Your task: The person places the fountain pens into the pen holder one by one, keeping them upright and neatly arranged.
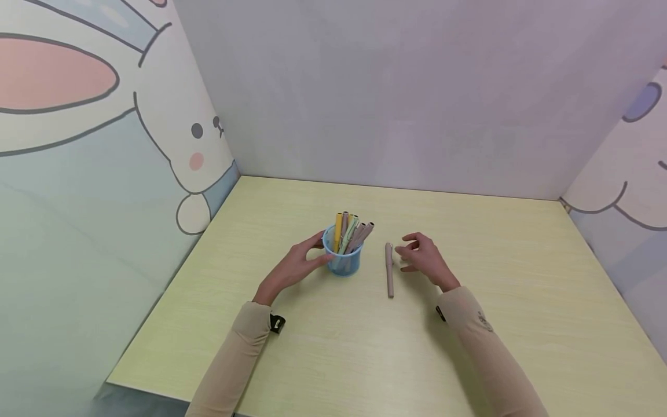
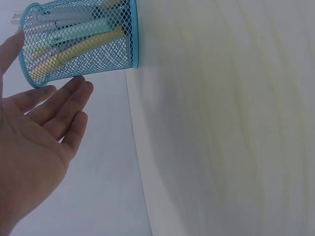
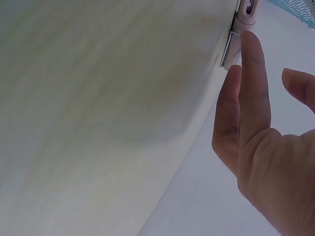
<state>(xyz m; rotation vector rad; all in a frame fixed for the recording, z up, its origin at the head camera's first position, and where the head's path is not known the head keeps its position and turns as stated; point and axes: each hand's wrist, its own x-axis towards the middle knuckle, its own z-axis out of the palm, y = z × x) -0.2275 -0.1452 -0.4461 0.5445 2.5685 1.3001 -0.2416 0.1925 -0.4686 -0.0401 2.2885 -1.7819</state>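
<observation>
A blue mesh pen holder stands upright on the table, holding several yellow, green and greyish-pink pens. At its left side is my left hand, thumb near the front of the rim and fingers toward the back. The left wrist view shows this hand's thumb and index finger at the rim, the other fingers loosely extended. Right of the holder lies one greyish-pink pen with a clip. Just right of that pen hovers my right hand, fingers spread and slightly bent, nothing between them; its index fingertip appears close to the pen.
The pale wooden table meets a plain wall at the back. Side panels with cartoon animals flank it at left and right. The table's front edge shows at the lower left.
</observation>
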